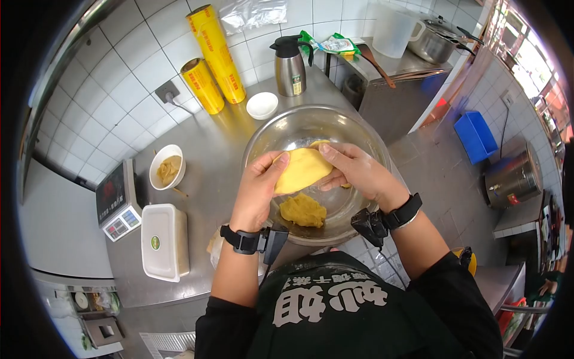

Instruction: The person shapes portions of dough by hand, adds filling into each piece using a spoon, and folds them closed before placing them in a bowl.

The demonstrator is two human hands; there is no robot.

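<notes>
Stretched between my two hands is a flattened piece of yellow dough (303, 170), held above a large steel bowl (372, 139). My left hand (259, 184) pinches its left end with the thumb on top. At the upper right end, my right hand (359, 172) grips it between thumb and fingers. A rougher lump of yellow dough (303, 210) lies in the bowl below my hands. Small bits of dough show near the right fingers. Dark straps with small devices are on both wrists.
Left on the steel table (209, 161) are a white bowl with yellowish food (169, 170), a scale (117, 200) and a lidded white container (161, 242). Behind stand yellow film rolls (218, 54), a small white bowl (262, 105) and a steel jug (290, 69). A blue bin (475, 137) is at right.
</notes>
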